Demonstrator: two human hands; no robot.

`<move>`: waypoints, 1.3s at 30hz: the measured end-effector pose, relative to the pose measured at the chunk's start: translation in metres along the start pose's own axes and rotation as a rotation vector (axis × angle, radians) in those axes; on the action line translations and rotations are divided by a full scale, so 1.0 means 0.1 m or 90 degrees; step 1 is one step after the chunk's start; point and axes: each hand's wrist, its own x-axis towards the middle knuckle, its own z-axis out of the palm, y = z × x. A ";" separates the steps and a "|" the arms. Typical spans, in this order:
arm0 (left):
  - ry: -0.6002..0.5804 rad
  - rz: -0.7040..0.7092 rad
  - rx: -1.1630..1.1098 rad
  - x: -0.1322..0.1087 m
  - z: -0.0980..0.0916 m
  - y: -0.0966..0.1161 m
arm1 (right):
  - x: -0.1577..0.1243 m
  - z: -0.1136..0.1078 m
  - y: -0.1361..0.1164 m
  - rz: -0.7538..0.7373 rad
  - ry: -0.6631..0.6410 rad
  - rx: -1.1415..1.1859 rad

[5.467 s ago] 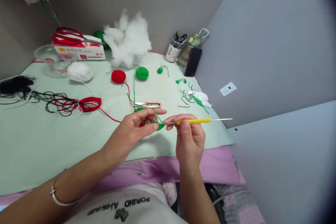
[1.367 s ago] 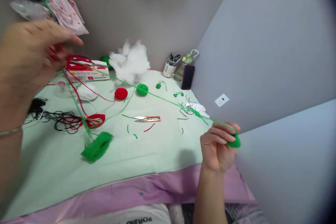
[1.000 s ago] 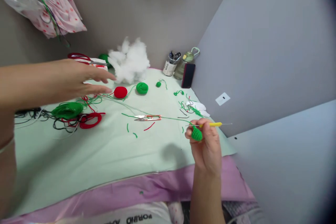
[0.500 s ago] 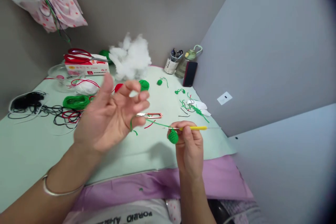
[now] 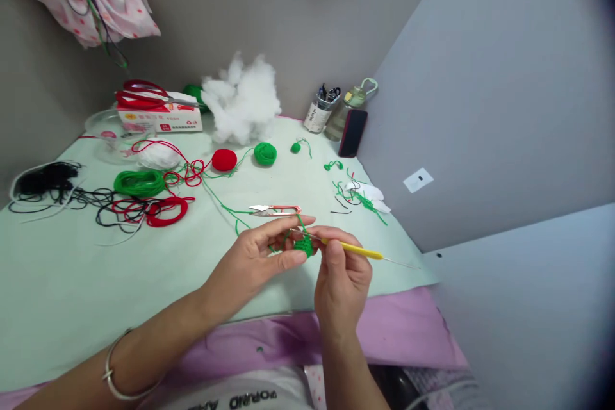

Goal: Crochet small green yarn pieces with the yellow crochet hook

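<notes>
My left hand (image 5: 259,255) is closed on a small green crochet piece (image 5: 303,245), its thumb in front and index finger stretched over the top. Green yarn (image 5: 301,223) runs from the piece up to that index finger. Between the thumb and fingers of my right hand (image 5: 342,272) is a crochet hook (image 5: 355,249) with a yellow handle. The hook's metal tip points left, at the top of the green piece. Just behind my left fingers, a pair of thread snips (image 5: 276,210) lies on the table.
Red yarn ball (image 5: 223,160), green yarn ball (image 5: 265,154) and white stuffing (image 5: 243,102) sit farther back. Tangled black yarn (image 5: 108,204) and a green skein (image 5: 139,184) lie left. Yarn scraps (image 5: 362,197), a phone (image 5: 353,133) and a pen cup (image 5: 318,112) are right.
My left hand has come down and right from its raised, spread position and now holds the green crochet piece. The hook in my right hand has tilted, its rear end lower.
</notes>
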 end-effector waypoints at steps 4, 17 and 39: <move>0.009 -0.041 -0.059 0.01 -0.01 0.00 | 0.02 0.03 0.00 -0.041 -0.035 -0.042; 0.018 -0.054 -0.109 -0.02 -0.04 0.02 | 0.06 -0.01 -0.01 0.007 -0.032 0.008; 0.107 -0.008 -0.127 -0.06 0.05 -0.07 | -0.05 -0.07 0.03 -0.500 -0.129 -0.468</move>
